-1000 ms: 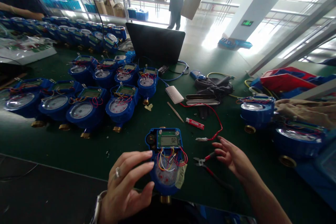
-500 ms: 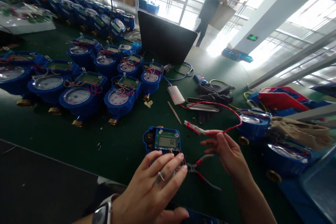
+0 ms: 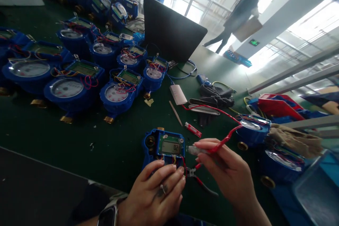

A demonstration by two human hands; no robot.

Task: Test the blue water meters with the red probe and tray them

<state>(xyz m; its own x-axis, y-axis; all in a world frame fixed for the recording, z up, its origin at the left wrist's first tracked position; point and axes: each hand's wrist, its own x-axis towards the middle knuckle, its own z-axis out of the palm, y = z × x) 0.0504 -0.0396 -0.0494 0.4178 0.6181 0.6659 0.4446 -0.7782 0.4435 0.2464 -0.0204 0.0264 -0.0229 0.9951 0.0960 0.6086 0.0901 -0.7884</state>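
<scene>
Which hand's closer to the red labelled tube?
Right. The right hand is just to the tube's near right, holding the red cable by its end. The left hand is farther off, to the near left, over the meter.

A blue meter [image 3: 164,148] lies display-up beside the whitish tip [image 3: 195,150] of a red cable [image 3: 229,137].

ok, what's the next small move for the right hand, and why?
Probably ease the connector leftward to the circuit board's right edge: the right hand holds it tip-first toward that edge, apparently with a small gap between, and the left hand lies across the meter, which likely steadies it.
</scene>
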